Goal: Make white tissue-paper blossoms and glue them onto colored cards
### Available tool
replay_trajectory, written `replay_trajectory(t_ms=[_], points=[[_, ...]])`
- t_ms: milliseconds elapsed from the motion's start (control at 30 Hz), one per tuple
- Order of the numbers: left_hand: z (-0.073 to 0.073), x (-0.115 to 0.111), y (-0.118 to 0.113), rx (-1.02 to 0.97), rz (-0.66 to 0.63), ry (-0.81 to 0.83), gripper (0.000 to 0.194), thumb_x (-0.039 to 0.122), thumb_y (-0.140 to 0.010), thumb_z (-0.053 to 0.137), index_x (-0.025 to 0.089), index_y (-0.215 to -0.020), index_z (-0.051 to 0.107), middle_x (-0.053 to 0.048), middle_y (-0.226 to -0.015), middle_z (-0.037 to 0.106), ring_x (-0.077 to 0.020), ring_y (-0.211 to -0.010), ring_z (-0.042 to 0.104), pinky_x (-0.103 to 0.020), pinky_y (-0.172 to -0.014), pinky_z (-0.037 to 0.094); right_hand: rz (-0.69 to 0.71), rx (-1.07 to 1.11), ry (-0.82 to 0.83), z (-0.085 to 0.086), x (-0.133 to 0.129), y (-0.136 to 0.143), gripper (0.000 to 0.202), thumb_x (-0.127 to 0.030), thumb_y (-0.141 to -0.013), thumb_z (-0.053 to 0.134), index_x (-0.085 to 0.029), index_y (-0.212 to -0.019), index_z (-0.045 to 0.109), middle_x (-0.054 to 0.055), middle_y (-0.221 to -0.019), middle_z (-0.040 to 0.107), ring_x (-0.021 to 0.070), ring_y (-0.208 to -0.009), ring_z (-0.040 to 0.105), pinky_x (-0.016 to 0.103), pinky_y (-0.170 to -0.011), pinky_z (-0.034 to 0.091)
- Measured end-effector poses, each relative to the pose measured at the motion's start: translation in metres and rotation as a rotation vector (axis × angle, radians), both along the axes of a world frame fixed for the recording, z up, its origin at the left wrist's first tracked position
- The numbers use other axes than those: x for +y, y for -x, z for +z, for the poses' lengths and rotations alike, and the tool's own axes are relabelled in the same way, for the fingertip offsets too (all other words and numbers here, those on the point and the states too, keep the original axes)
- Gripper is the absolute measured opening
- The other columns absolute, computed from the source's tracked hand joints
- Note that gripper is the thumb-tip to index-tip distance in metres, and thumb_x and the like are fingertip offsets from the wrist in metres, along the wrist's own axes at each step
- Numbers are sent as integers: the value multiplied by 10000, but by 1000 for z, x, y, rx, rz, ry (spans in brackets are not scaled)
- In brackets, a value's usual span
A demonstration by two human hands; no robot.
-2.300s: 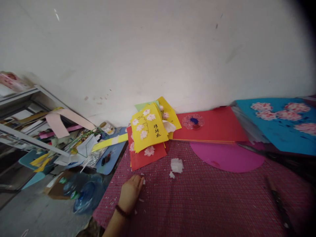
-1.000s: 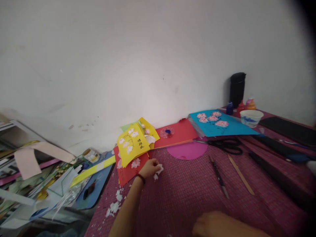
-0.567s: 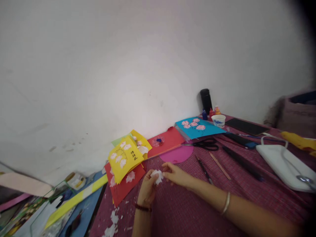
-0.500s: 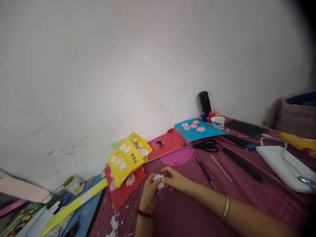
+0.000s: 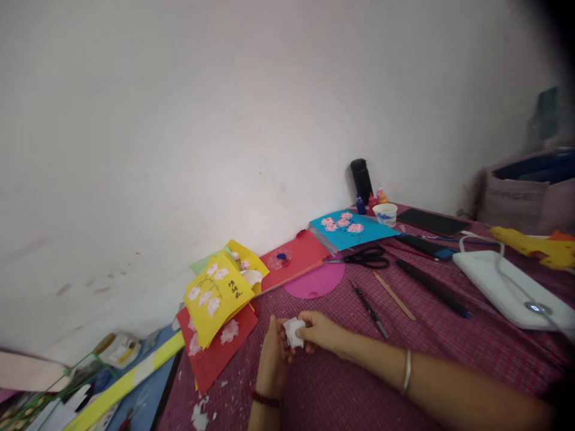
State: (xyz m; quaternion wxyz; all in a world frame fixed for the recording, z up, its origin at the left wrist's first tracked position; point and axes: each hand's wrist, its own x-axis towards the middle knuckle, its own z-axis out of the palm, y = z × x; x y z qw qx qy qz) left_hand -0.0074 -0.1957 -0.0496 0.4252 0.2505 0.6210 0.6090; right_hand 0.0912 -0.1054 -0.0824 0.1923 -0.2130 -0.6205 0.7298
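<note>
A small square of folded white tissue paper [image 5: 292,332] is pinched between the thumb and fingers of my right hand [image 5: 320,330], above the table cloth. Close on its left is my left hand [image 5: 273,352], thumb raised apart and fingers loosely spread behind the tissue. Whether those fingers touch it, I cannot tell. Left of my hands lie yellow cards [image 5: 220,299] with pink-white paper flowers, on top of a red card [image 5: 213,359] with similar flowers. White paper scraps [image 5: 200,416] are scattered on the cloth at lower left.
Behind my hands are a purple disc [image 5: 317,280], black scissors [image 5: 366,257] and a blue flower card [image 5: 350,230]. To the right lie a pen [image 5: 369,308], a wooden stick [image 5: 395,296], a white power bank [image 5: 512,290] and a yellow glue gun [image 5: 530,242]. A small cup [image 5: 385,214] stands farther back.
The tissue shows a flatter, squarer face now. My left thumb has lifted off it, while my right hand keeps its pinch. The camera view has shifted slightly right.
</note>
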Motion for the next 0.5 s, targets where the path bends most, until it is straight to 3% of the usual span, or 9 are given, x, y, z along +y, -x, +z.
replay_trajectory(t_ms=[133, 267, 367, 500], points=[[-4, -1, 4, 22, -88, -9, 539, 657, -733, 526, 130, -825, 584, -3, -605, 575, -78, -442, 487, -174, -400, 289, -30, 15, 18, 5, 1, -5, 79, -152, -727, 469, -154, -795, 507, -53, -613, 562, 42, -388, 465, 160, -405, 384], [-8, -2, 7, 96, -137, -61, 302, 339, -658, 733, 124, -832, 614, 2, -653, 605, -67, -476, 477, -174, -437, 318, -42, 19, 34, 11, 1, -9, 72, -158, -723, 474, -157, -786, 509, -55, -604, 556, 43, -402, 471, 155, -414, 386], [-7, -1, 6, 93, -131, -96, 204, 186, -604, 721, 138, -760, 599, 23, -629, 598, -65, -493, 467, -178, -474, 344, -49, 18, 45, 14, 2, -10, 44, -168, -726, 472, -160, -762, 497, -62, -579, 546, 42, -386, 461, 156, -404, 373], [-2, -2, 5, 85, -117, -130, 197, 148, -617, 657, 157, -803, 595, 28, -673, 610, -74, -534, 483, -181, -493, 361, -45, 16, 60, 15, 3, -12, 36, -198, -758, 455, -167, -745, 469, -62, -561, 547, 47, -361, 446, 167, -392, 367]])
